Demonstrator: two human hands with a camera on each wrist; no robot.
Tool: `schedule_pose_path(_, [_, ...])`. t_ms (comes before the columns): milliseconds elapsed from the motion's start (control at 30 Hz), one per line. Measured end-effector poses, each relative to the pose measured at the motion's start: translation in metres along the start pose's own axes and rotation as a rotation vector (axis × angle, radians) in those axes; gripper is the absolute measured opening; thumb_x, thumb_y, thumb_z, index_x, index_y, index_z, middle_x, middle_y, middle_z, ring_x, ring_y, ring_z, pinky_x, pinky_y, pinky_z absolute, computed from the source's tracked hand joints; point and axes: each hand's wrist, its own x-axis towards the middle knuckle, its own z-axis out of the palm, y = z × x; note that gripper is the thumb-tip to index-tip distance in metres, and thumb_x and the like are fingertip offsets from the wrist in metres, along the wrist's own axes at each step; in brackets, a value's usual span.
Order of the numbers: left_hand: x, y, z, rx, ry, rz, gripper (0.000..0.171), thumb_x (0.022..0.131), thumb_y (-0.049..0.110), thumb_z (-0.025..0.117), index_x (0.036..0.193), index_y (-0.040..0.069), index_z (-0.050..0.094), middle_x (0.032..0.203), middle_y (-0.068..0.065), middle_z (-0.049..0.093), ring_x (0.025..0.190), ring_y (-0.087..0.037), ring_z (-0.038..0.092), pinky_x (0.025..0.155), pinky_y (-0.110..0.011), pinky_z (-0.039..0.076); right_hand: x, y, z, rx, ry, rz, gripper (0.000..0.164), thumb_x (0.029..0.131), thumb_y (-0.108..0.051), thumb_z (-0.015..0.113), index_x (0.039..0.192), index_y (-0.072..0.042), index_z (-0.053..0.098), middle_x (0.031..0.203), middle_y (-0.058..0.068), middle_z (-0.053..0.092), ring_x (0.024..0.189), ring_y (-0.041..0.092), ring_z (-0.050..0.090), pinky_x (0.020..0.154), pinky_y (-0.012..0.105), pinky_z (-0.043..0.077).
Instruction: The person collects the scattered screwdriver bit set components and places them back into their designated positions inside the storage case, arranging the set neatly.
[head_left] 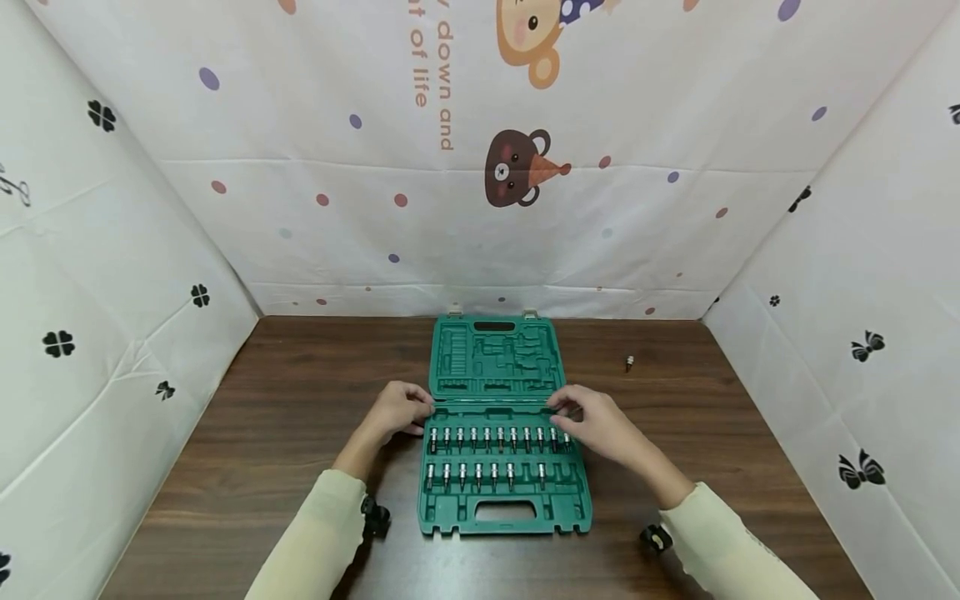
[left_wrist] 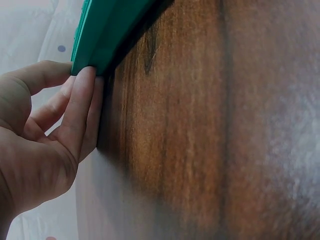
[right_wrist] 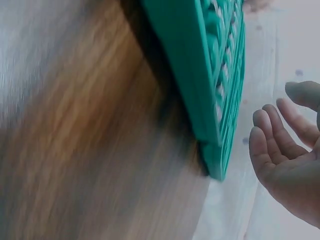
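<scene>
A green socket-bit case lies unfolded on the table, its moulded lid laid back toward the wall. Two rows of silver-and-dark socket bits sit in the near half; in the lower row one bit stands apart from the others. My left hand pinches the case's left edge near the hinge, and the left wrist view shows its fingertips on the green rim. Over the right edge near the hinge, my right hand has loosely bent fingers, apart from the case in the right wrist view, with nothing visible between them.
One small loose bit rests on the brown wooden table, right of the lid. White printed cloth hangs behind the table and along both sides. A dark wrist device is worn at each sleeve.
</scene>
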Motion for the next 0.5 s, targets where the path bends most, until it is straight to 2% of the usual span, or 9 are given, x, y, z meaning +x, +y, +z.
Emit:
schedule_pose_path(233, [0.001,0.000,0.000,0.003,0.008,0.003,0.008,0.098,0.003,0.068,0.103,-0.001,0.074,0.103,-0.015,0.068,0.084,-0.022,0.068,0.064,-0.036,0.065,0.003,0.026,-0.015,0.020,0.131,0.095,0.026,0.101,-0.019,0.070,0.124,-0.010,0.067,0.108,0.003,0.072,0.099,0.019,0.068,0.083,0.035,0.060])
schedule_pose_path(400, [0.001,0.001,0.000,0.000,0.008,0.006,0.008,0.098,0.003,0.068,0.102,-0.001,0.073,0.102,-0.015,0.068,0.083,-0.022,0.068,0.063,-0.036,0.065,0.005,0.046,-0.023,0.030,0.198,0.147,0.027,0.101,-0.023,0.070,0.126,-0.013,0.066,0.114,0.008,0.071,0.103,0.024,0.068,0.087,0.043,0.059])
schedule_pose_path(500, [0.000,0.001,0.000,-0.005,0.002,0.003,0.008,0.098,0.003,0.068,0.102,-0.001,0.073,0.101,-0.015,0.069,0.082,-0.022,0.068,0.063,-0.036,0.064,0.006,0.057,-0.028,0.036,0.236,0.161,0.033,0.101,-0.023,0.070,0.130,-0.009,0.063,0.120,0.013,0.070,0.106,0.027,0.067,0.091,0.044,0.058])
